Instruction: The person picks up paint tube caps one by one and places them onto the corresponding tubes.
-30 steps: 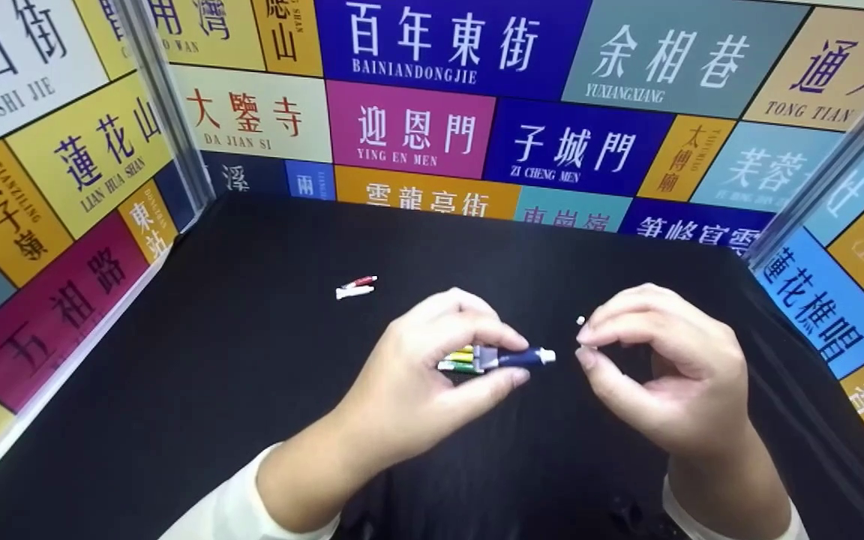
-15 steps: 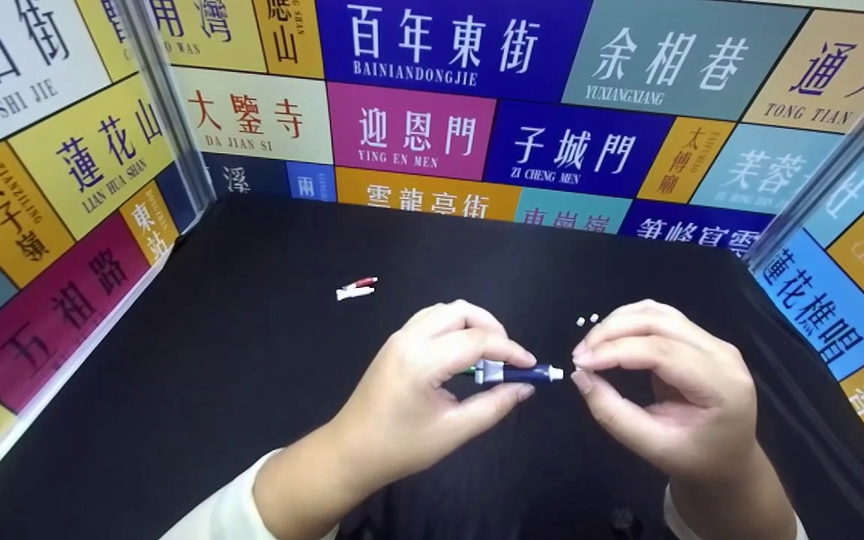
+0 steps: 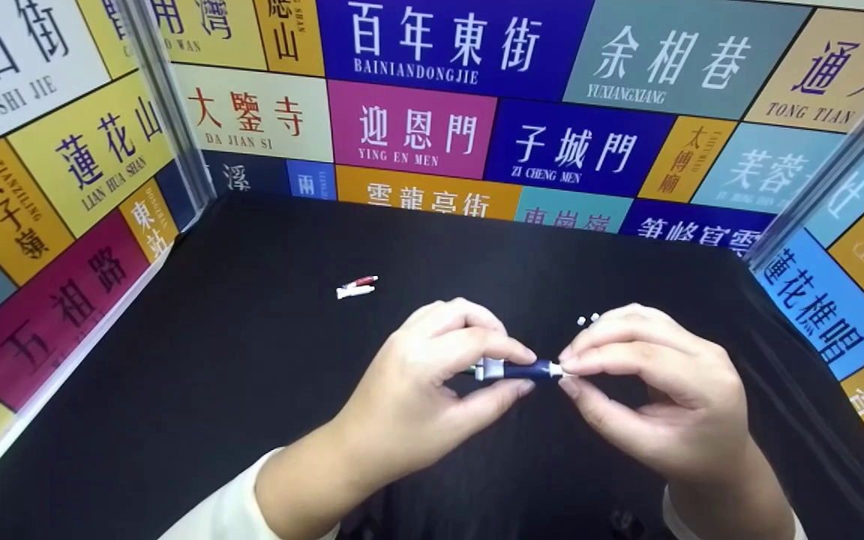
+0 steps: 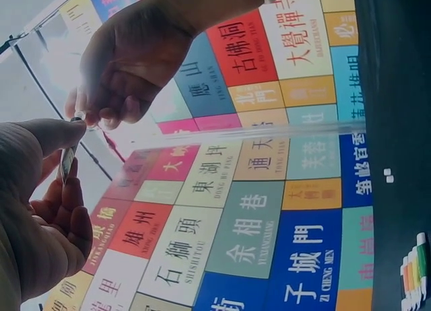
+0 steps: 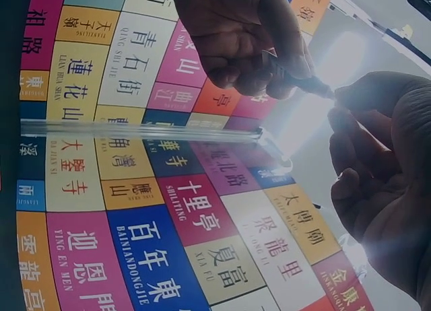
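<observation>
The pen [image 3: 528,370] lies level in the left hand [image 3: 421,375], its dark blue barrel pinched between thumb and fingers, its back end running into the palm. That grip seems chosen to steady the barrel while leaving its white tip [image 3: 556,370] out past the fingertips. The right hand [image 3: 661,386] meets it there, thumb below and fingers above, pinching at the very end of the tip; whether it holds a separate small piece is too covered to tell. No lettering on the barrel can be read.

Just beyond the right hand's fingers, two white bits [image 3: 581,321] sit side by side on the black surface [image 3: 214,360], close enough to be within easy reach. Beyond the left hand lie a red pen [image 3: 363,283] and a white pen [image 3: 355,292], side by side, probably set aside there to leave room for both hands.

Past both hands, the wall carries printed signs: the blue sign [image 3: 447,45] reads BAINIANDONGJIE, the pink sign [image 3: 411,129] YING EN MEN, the grey sign [image 3: 683,56] YUXIANGXIANG.
</observation>
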Demonstrator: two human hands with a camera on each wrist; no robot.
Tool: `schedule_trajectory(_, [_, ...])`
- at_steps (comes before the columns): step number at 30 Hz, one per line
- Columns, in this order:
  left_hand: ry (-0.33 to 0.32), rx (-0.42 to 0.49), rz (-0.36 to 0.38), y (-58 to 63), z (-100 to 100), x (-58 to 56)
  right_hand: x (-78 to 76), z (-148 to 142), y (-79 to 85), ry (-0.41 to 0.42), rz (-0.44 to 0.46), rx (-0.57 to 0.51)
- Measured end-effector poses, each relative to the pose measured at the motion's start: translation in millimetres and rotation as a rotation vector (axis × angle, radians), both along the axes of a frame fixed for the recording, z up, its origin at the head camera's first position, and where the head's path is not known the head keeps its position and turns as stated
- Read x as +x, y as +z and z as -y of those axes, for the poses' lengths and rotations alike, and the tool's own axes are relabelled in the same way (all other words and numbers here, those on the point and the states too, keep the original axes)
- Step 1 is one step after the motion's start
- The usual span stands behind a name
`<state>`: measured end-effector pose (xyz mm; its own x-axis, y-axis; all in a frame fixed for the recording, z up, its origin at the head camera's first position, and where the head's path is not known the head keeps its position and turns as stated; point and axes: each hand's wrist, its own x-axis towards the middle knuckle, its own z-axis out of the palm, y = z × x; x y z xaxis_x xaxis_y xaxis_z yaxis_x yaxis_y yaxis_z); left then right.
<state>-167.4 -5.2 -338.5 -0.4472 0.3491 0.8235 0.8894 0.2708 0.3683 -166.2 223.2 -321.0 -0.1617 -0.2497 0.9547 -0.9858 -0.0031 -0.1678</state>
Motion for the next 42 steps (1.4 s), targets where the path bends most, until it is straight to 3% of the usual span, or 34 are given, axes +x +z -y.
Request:
schedule_trajectory(15, [0.026, -0.028, -0.009, -3.2, -1, -2.2, -1.2, -2, -2.4, -0.034, 0.024, 0.057])
schedule_trajectory(25, [0.027, -0.035, 0.003, -4.9, -3, -3.2, -5.2, -6, -9.2, -0.261, 0.051, 0.113])
schedule_trajectory(28, [0.025, -0.037, -0.001, -5.8, -4, -3.2, -7.2, -8, -11.2, -0.290, 0.042, 0.121])
schedule_trajectory(32, [0.018, -0.040, 0.010, -6.3, -4, -3.4, -8.6, -7, -12.2, -0.282, 0.032, 0.117])
schedule_trajectory(42, [0.022, -0.014, 0.051, -5.5, -3, -4.1, -5.6, -4, -4.9, -0.165, 0.012, 0.063])
